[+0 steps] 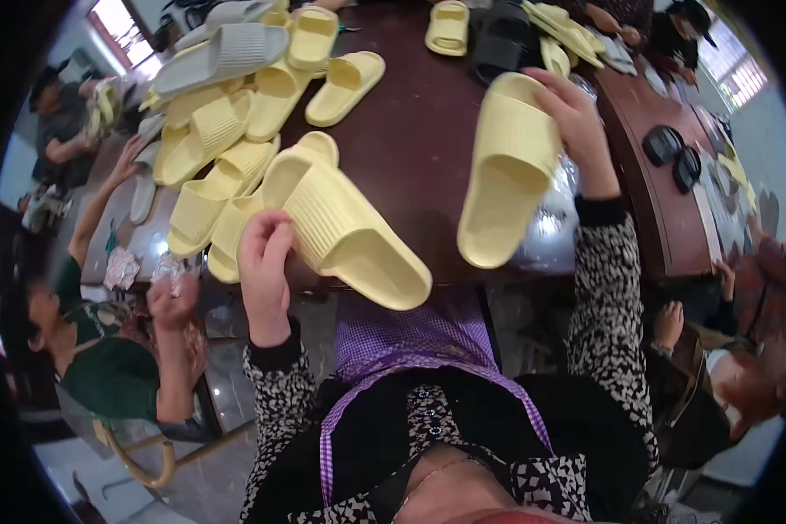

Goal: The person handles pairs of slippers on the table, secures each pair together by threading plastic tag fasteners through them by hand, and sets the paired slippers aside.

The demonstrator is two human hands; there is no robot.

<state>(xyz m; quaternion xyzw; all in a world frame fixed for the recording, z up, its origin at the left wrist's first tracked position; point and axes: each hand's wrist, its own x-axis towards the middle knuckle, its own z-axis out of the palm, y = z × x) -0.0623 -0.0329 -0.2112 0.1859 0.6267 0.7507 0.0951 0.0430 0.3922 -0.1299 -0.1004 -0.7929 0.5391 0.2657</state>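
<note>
My left hand [266, 262] pinches the side of a pale yellow slide slipper [336, 227] with a ribbed strap. The slipper tilts, its heel end toward me at the table's near edge. Its toe overlaps other yellow slippers behind it. My right hand [578, 122] grips a second yellow slipper [508, 166] near the toe end and holds it up, heel down, over the right part of the table. Some of the right fingers are hidden behind this slipper. To the left lies a heap of yellow slippers [203, 135], with a grey slipper [227, 61] on top.
The dark red table [402, 131] spreads before me. A yellow slipper [448, 28] and black slippers [500, 44] lie at its far side. Clear plastic wrapping [550, 214] is at the near right. Co-workers sit close on both sides, one in a green top [118, 380] at left.
</note>
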